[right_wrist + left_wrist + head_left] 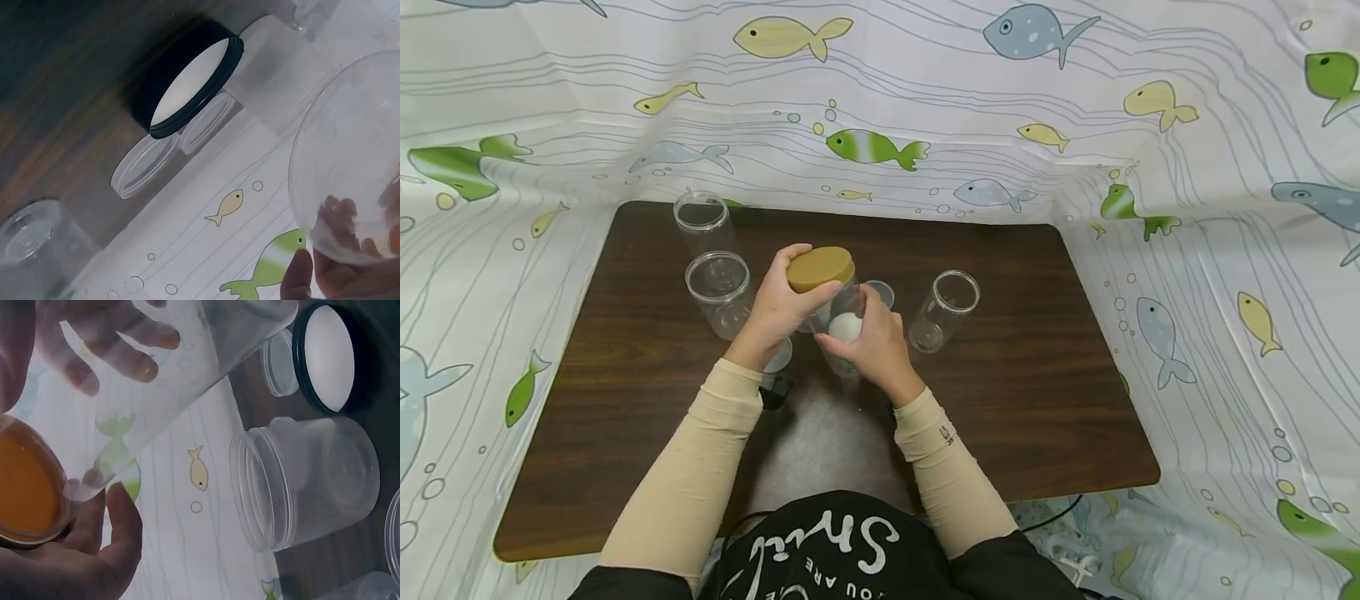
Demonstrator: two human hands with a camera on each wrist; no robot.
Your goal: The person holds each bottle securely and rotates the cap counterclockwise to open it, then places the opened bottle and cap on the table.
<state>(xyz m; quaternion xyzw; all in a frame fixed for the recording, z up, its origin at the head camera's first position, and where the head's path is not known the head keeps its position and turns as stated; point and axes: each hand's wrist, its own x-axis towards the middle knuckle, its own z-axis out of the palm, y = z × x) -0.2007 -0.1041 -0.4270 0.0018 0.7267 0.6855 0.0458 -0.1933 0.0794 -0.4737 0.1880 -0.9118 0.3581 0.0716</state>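
A gold lid [822, 268] sits at the top end of a clear plastic jar [831, 354], which is held tilted above the table. My left hand [771, 308] grips the lid by its rim, thumb on one side and fingers on the other. Lower down, my right hand [880, 340] holds the jar's body, and its fingers show through the clear wall in the left wrist view. Beyond the jar, a black lid with a white lining [330, 359] lies on the table; in the head view its white shows through the jar.
Two clear jars, one farther back [703, 225] and one nearer [718, 292], stand left of my hands. Another clear jar [945, 310] stands at the right. Clear lids [147, 164] lie beside the black lid. Fish-patterned cloth [880, 100] surrounds the brown table [1037, 400].
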